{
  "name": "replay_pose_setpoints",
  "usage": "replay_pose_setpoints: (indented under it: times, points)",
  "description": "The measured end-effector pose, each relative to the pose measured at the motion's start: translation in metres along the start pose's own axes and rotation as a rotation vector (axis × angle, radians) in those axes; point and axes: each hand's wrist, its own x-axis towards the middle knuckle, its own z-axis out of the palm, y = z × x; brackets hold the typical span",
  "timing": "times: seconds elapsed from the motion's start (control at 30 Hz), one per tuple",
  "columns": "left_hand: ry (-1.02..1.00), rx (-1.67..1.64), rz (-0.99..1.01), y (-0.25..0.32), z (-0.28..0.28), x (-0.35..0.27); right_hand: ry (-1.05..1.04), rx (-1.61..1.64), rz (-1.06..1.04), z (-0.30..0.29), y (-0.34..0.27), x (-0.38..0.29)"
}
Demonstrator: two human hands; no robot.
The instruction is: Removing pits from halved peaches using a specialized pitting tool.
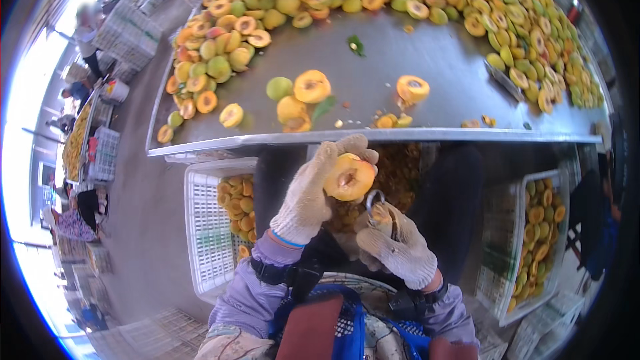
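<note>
Both my hands wear pale knit gloves. My left hand holds a halved yellow peach with its cut face and brown pit hollow turned up. Just below and to its right, my right hand grips a small tool with a curved metal loop at its end; the handle is mostly hidden in the glove. The loop is close to the fruit, and I cannot tell if they touch. Beyond my hands, a metal table bears a few loose halves near its edge, among them a cut peach half.
Heaps of yellow-green fruit line the table's far and side parts. White plastic crates holding fruit halves stand left and right below the table edge. Fruit scraps lie between my knees. People work at another table far left.
</note>
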Motion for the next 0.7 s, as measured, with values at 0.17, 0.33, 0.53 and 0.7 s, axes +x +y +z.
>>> replay_pose_setpoints:
  times: [0.17,0.33,0.53,0.7]
  points:
    - [-0.019,0.084,-0.045,-0.004,0.024,-0.009,0.125,-0.287,-0.126,-0.006,0.018,0.007]
    - [-0.014,0.193,0.055,-0.013,0.034,-0.017,0.170,-0.371,-0.249,-0.006,0.022,0.004]
    - [-0.024,0.216,0.077,-0.015,0.036,-0.021,0.096,-0.336,-0.220,-0.011,0.025,0.004]
    - [-0.132,-0.031,-0.010,-0.012,0.027,-0.019,0.124,-0.098,-0.122,-0.010,0.006,-0.008]
